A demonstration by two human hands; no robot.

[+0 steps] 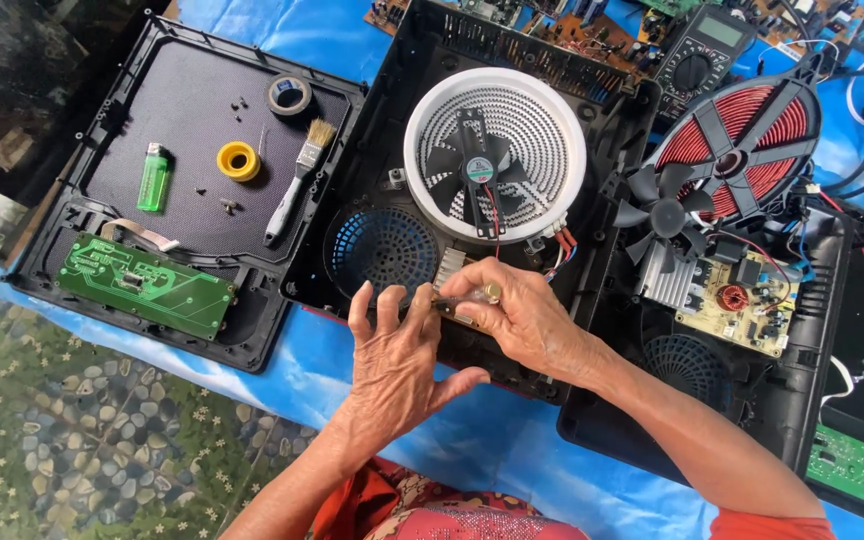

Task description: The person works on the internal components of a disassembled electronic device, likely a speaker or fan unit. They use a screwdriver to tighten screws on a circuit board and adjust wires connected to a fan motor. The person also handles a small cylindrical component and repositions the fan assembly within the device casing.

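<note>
Over the front edge of a black plastic case [352, 200], the right hand [522, 320] pinches a small brass-tipped part [489, 293], mostly hidden by the fingers and hard to identify. The left hand [392, 355] rests beside it, fingers spread, holding nothing clear. Behind sit a round white ribbed coil [542, 140] and a black fan [479, 165]. A blue sheet [472, 440] covers the table; a brush [297, 180] lies left.
</note>
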